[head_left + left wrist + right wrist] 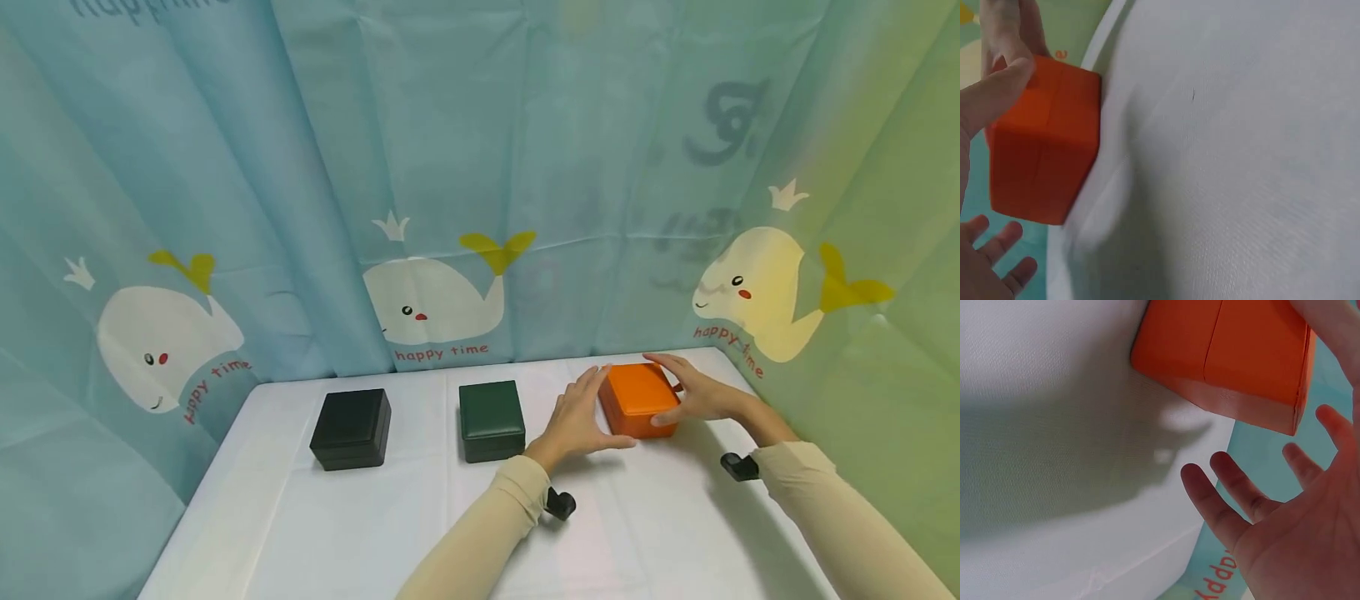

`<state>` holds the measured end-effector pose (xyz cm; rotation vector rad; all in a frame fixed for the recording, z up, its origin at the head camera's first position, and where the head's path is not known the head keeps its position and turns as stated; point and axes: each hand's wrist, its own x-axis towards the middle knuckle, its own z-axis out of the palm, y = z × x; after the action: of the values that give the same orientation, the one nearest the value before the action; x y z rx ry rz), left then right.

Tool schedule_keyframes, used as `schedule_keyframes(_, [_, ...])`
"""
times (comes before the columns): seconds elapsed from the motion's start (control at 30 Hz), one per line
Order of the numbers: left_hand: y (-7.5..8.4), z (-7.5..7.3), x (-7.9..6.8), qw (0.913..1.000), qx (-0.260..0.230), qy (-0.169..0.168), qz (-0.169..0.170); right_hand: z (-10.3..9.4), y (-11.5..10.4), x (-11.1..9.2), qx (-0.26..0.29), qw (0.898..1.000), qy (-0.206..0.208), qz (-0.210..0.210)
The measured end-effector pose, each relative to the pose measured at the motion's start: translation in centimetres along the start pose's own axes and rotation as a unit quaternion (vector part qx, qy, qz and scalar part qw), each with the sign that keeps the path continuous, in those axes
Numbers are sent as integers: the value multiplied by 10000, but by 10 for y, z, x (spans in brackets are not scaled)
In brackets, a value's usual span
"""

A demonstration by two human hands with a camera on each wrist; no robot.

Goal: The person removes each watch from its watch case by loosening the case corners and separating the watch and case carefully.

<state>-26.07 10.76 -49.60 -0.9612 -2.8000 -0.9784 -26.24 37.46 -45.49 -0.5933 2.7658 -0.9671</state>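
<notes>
At the table's [360, 533] far right, the orange box [639, 390] sits between left hand [576, 425] and right hand [701, 396], their fingers loosely spread, gripping nothing, apparently to span its sides.

Pale beige long sleeves [483, 529] with plain cuffs [527, 478], a rounded black fitting [740, 467] beside each.

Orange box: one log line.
orange lidded box: closed, on white tabletop; left hand: by left side; right hand: by right side; contact: unclear
</notes>
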Motion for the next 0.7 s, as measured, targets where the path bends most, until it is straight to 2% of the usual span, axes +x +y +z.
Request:
schedule_keyframes(0.17, [-10,10,8,9988,-348,-65,-327,0,2,0,97,9997,-158,186])
schedule_keyframes(0.37, [-19,17,14,9975,-142,-166,-670,1,1,0,107,9990,-276,342])
schedule_keyframes(0.7, [-18,23,24,9949,151,-385,-925,0,1,-2,198,9987,-307,359])
